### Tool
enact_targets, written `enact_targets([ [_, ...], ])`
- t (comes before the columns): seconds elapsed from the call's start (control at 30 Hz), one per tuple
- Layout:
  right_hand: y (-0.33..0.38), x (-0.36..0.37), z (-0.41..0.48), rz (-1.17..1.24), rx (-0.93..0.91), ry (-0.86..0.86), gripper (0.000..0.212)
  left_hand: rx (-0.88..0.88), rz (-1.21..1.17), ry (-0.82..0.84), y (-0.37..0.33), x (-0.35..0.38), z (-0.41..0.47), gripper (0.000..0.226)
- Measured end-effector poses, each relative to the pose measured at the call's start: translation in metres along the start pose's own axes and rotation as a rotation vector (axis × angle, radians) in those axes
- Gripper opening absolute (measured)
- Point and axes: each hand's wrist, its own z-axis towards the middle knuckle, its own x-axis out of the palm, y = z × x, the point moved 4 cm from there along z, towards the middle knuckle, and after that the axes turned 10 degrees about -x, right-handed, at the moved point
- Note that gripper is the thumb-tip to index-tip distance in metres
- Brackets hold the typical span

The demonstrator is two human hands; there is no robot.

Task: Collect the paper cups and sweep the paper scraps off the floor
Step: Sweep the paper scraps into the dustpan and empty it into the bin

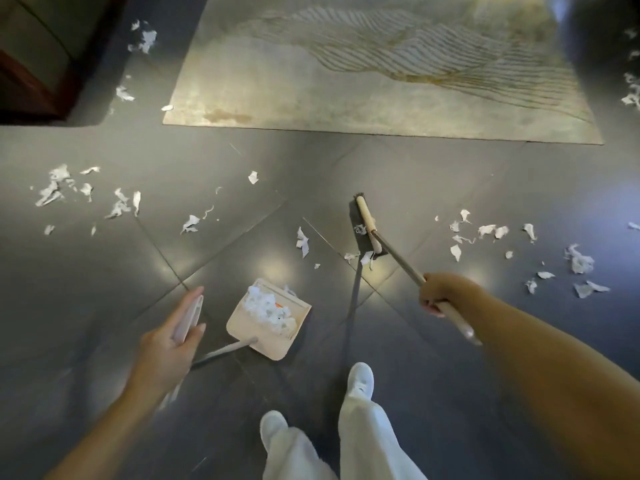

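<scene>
My right hand [441, 292] grips the broom handle, and the broom head [367, 225] rests on the dark tile floor ahead with a few scraps against its bristles. My left hand [169, 336] holds the top of the dustpan's long handle. The beige dustpan [258, 336] sits on the floor between my hands, with a heap of white paper scraps [266, 308] in it. Loose paper scraps lie scattered on the left [55, 188], in the middle [302, 241] and on the right [578, 259]. No paper cup shows.
A pale patterned rug [346, 84] covers the floor beyond the broom. Dark wooden furniture [34, 64] stands at the far left, with more scraps [143, 39] beside it. My feet in white shoes [360, 381] and white trousers are at the bottom centre.
</scene>
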Motion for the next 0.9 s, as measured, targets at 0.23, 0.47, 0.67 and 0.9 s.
enact_targets([
  [0.23,0.067,0.029,0.008,-0.008,-0.044,0.069,0.048,-0.064,-0.109,0.065,0.034,-0.029,0.038,0.061],
  [0.47,0.128,0.082,-0.041,0.122,-0.096,0.146,0.051,0.004,-0.069,0.095,0.054,-0.066,0.042,0.059],
  [0.67,0.138,0.079,-0.065,0.094,-0.101,0.081,0.036,0.039,-0.062,0.086,0.061,-0.082,0.048,0.069],
  [0.9,0.184,0.037,-0.038,-0.145,-0.111,0.017,0.068,0.069,-0.112,0.086,0.052,-0.079,0.076,0.068],
])
